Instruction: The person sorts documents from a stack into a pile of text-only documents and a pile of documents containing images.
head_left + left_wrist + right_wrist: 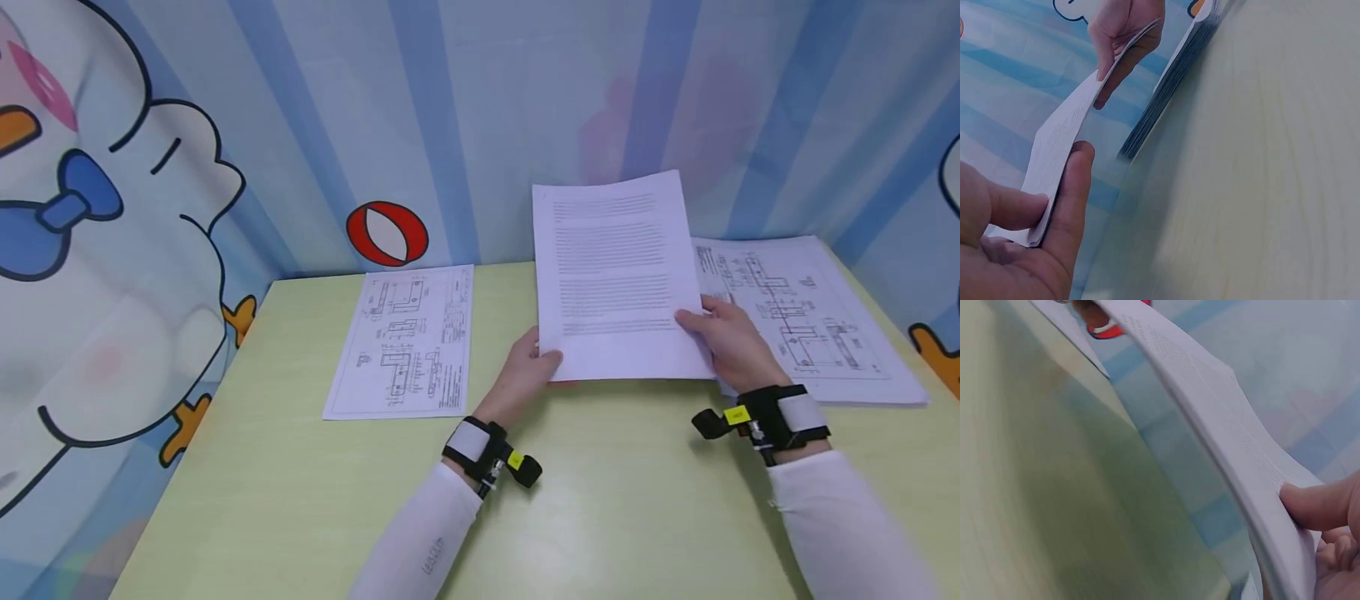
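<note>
A thin stack of printed paper (pixel 617 267) is held up off the table, its text side facing me. My left hand (pixel 519 380) pinches its lower left corner, thumb on the front and fingers behind. At the lower right edge my right hand (pixel 741 343) grips it the same way. The right wrist view shows the thumb (pixel 1319 503) pressing on the printed face of the paper, which bends slightly. From the left wrist view the stack (pixel 1063 140) appears nearly edge-on, between both hands.
On the pale table (pixel 300 500), a sheet with technical drawings (pixel 408 342) lies to the left. A thicker pile of drawing sheets (pixel 813 325) lies at the right, partly behind the held paper and right hand. A patterned blue curtain (pixel 487 108) hangs behind the table.
</note>
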`<state>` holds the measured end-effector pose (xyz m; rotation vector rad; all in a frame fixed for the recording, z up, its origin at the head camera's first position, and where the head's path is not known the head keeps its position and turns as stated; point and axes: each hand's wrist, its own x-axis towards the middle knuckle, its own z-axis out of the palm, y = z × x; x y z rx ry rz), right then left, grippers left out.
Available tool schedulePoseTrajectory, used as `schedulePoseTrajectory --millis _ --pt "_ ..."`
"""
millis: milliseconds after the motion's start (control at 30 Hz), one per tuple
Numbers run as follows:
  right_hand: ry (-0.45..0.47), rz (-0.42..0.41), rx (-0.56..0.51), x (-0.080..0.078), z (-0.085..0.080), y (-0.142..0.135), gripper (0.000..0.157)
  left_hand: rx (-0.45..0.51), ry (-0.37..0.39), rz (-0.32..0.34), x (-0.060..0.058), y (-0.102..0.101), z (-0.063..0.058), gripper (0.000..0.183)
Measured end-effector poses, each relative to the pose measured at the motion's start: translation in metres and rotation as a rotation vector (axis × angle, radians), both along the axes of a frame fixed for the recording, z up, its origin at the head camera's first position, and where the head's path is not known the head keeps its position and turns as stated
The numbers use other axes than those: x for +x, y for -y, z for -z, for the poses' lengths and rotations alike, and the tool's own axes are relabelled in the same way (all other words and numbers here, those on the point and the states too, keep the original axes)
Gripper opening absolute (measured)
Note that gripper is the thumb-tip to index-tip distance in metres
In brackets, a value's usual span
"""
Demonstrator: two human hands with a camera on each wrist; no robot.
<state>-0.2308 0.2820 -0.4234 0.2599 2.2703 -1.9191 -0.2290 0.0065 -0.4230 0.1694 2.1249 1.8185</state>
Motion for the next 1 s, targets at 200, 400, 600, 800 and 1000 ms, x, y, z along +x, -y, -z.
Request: schedulePoseTrajectory --millis 200,400,600,800,1000 --pt "-0.030 0.008 0.095 0.000 0.005 0.026 0.061 -0.071 0.003 -0.044 -0.011 0.031 0.014 0.039" --pt "-0.014 0.012 0.177 -0.002 0.015 0.039 0.059 -0.243 -0.045 -0.025 -0.013 0.053 0.013 0.035" --pt "0.014 0.036 0.271 -0.006 0.024 0.045 0.063 -0.323 -0.032 0.034 -0.011 0.065 0.014 0.025" --pt "0.028 -0.018 0.328 -0.007 0.029 0.046 0.061 -0.357 -0.006 0.030 -0.011 0.069 0.016 0.029" --pt "0.057 -0.069 0.347 -0.007 0.030 0.041 0.059 -0.362 0.049 0.007 -0.011 0.068 0.018 0.040"
